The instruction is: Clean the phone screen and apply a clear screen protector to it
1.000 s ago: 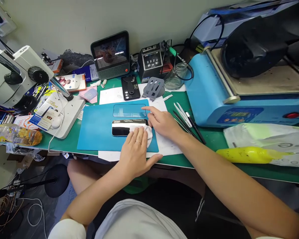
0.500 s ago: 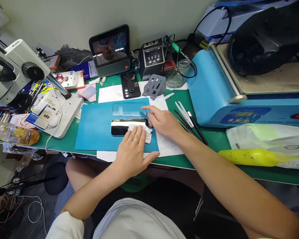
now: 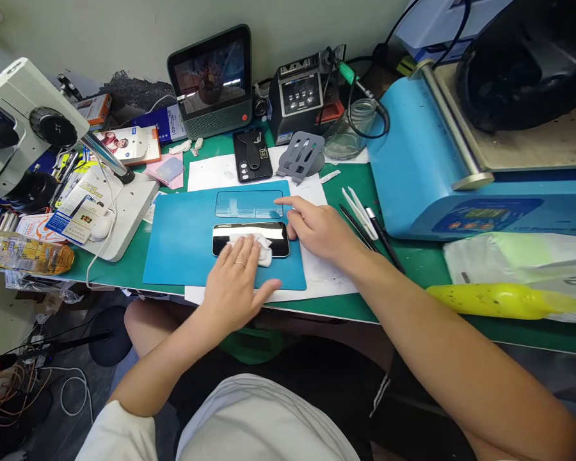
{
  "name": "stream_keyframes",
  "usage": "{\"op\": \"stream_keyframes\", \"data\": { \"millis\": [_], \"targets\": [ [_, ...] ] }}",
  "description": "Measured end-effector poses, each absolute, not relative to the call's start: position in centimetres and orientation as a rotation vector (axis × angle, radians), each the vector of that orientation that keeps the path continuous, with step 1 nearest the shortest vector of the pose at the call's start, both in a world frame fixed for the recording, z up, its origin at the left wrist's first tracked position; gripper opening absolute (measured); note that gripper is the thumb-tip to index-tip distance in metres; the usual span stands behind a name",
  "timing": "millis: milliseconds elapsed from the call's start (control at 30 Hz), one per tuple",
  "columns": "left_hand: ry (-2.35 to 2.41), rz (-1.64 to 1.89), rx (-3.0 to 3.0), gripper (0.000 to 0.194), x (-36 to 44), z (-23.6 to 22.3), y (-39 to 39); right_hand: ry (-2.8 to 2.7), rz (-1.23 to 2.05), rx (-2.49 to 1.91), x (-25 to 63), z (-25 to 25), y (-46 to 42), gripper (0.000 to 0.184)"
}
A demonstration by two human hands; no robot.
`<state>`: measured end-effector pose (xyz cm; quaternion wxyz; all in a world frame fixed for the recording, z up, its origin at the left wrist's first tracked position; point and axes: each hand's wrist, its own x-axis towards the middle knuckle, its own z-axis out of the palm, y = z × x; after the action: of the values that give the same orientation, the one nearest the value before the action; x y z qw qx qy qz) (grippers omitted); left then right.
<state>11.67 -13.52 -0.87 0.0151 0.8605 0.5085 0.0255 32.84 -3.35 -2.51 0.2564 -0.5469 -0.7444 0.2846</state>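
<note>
A phone [image 3: 281, 241] with a glossy black screen lies face up on a blue mat [image 3: 177, 243]. My left hand [image 3: 235, 272] rests over it, fingers flat and thumb spread, pressing a crumpled white wipe [image 3: 265, 254] against the screen. Just behind the phone is a clear glass screen sheet [image 3: 240, 203] with a dark border. My right hand [image 3: 317, 227] is open at the right; its index finger points out at the sheet's right end, and the curled fingers or thumb sit against the phone's right edge.
Tweezers and pens [image 3: 365, 218] lie right of the mat, near a blue machine [image 3: 413, 186]. Behind are a dark phone back [image 3: 252, 155], a grey holder [image 3: 301, 157], a glass jar [image 3: 350, 134] and a soldering station [image 3: 297, 96]. A microscope [image 3: 52, 125] stands left; a yellow bottle [image 3: 489, 301] lies right.
My left hand has slid left along the screen with the wipe, baring the phone's right end. My right hand stays by the phone's right edge. The whole view has shifted slightly.
</note>
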Motion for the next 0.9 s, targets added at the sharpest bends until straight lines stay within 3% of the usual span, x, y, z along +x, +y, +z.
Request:
{"op": "stream_keyframes", "data": {
  "millis": [167, 900],
  "targets": [
    [1.765, 0.039, 2.599, 0.069, 9.6, -0.5, -12.2, -2.025, 0.749, -1.479, 32.9, -2.5, -3.3, 0.046],
    [1.771, 0.076, 2.593, 0.075, 11.3, -1.2, -12.8, -2.055, 0.742, -1.512, 32.7, -2.8, -3.3, 0.046]
  ]
}}
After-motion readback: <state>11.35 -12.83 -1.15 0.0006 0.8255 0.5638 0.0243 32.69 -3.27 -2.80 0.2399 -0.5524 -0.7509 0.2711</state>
